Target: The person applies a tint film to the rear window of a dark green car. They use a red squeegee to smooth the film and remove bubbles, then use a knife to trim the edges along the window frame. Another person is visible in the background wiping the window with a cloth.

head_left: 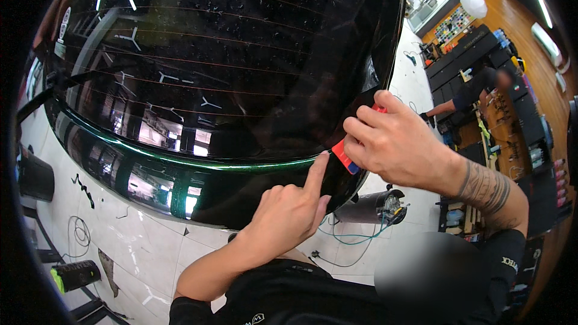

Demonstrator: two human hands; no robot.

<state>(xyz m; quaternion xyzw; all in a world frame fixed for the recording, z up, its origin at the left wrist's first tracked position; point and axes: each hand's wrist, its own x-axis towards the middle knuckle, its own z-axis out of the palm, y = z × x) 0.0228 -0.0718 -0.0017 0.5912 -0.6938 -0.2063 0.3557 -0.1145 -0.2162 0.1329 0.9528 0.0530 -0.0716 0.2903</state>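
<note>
In front of me is a car's dark rear window [229,60], with fine heating lines and droplets on it. Below the glass curves a glossy dark green body edge [235,166]. My right hand [397,138] grips a red squeegee [343,155] with a blue corner, tilted against the right end of that edge. My left hand [283,212] holds nothing. Its index finger is stretched out, the tip on the bodywork just left of the squeegee, while the other fingers curl and the thumb stands apart. My right fingers hide part of the squeegee.
A black cylindrical bin [370,206] with a tangle of hoses stands below the car's right corner. Cables [81,232] lie on the white tiled floor [141,247]. Another black bin [35,174] is at left. A co-worker [478,90] leans by the dark cabinets at right.
</note>
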